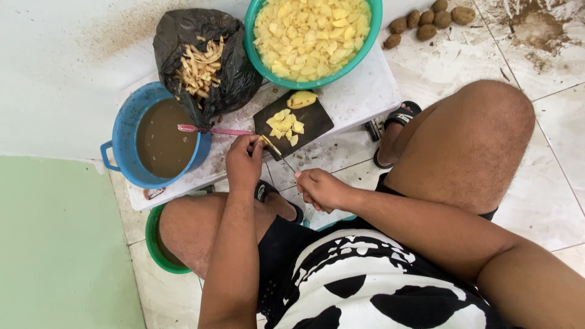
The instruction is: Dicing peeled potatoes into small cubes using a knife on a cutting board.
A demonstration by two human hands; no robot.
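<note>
Two bowls dominate the low white desk [359, 97]: a green bowl [259, 58] heaped with cut potato pieces [314, 33], and a blue pot [125, 131] of murky brown water. Between them lies a black bag [234, 79] holding a pile of peelings [200, 66]. A pink-handled peeler [213, 130] rests across the blue pot's rim toward the dark cutting board [314, 122], which sits at the desk's front edge with a half potato [301, 99] and a small heap of slices [285, 127] on it. Unpeeled potatoes [426, 18] lie well apart on the tiled floor [548, 158].

The person sits with knees either side of the desk. Their left hand [244, 163] is closed around something at the board's near corner, seemingly a knife handle with a pale piece beside it, though the blade is hard to make out. Their right hand [320, 189] is curled shut below the desk edge; what it holds, if anything, cannot be told.

Judging by the layout, the board overhangs the edge slightly, so a hard push could tip slices onto the floor. Wet fingers could let the knife slip toward the bare knee just beneath.
</note>
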